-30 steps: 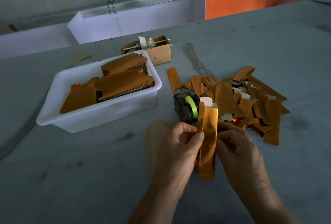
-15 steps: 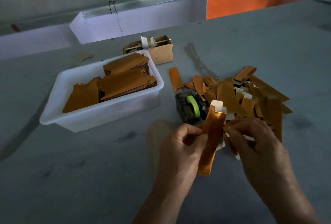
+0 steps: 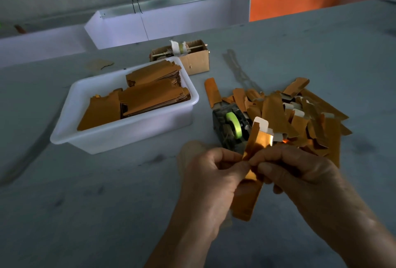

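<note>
I see a grey desk [image 3: 85, 214] in a dim room, white tub [image 3: 128, 137] at 10 o'clock. Left hand [image 3: 210, 182] and right hand [image 3: 300, 177] fingers pinch the gold carton [image 3: 260, 139], its middle hidden.

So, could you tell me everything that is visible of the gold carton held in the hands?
The long, narrow, shiny orange-gold cardboard carton is partly opened from flat and tilted, its upper end leaning right. That end is open, with white inner flaps standing up. The left hand and the right hand pinch its middle from either side. Its lower end seems to hang free above the grey table.
</note>
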Available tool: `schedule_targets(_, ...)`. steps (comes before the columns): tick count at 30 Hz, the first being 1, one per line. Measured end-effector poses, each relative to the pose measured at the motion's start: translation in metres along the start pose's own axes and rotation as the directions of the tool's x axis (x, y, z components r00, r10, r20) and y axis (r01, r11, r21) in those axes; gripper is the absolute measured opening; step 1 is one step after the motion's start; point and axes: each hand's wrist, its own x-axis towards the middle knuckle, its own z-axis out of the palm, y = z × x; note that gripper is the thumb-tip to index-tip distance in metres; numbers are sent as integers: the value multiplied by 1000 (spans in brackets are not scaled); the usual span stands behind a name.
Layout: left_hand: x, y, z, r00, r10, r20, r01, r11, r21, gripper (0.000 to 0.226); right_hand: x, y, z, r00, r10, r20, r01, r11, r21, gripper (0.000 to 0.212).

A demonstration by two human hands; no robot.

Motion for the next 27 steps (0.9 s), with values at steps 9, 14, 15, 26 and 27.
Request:
schedule_targets(9,-4,3,-5,993,-12,120,20,997,-70,9,3,-2,-1,999,10,-41,-14,994,-111,36)
schedule_targets(14,-4,4,-9,974,-57,220,84,990,-117,6,2,-4,1,996,39,-76,-52,984,-172,28)
schedule_targets(15,-4,3,-8,975,-52,217,79,990,-117,8,2,-5,1,996,43,-78,-57,980,-191,27)
schedule_targets(26,-11,-14,10,977,179,-113,-165,978,125,19,-1,-14,12,980,42,-193,-124,890,-440,31)
schedule_targets(27,-13,-16,12,967,216,-136,-194,969,155,18,-1,-16,13,979,47,-197,-135,879,-458,32)
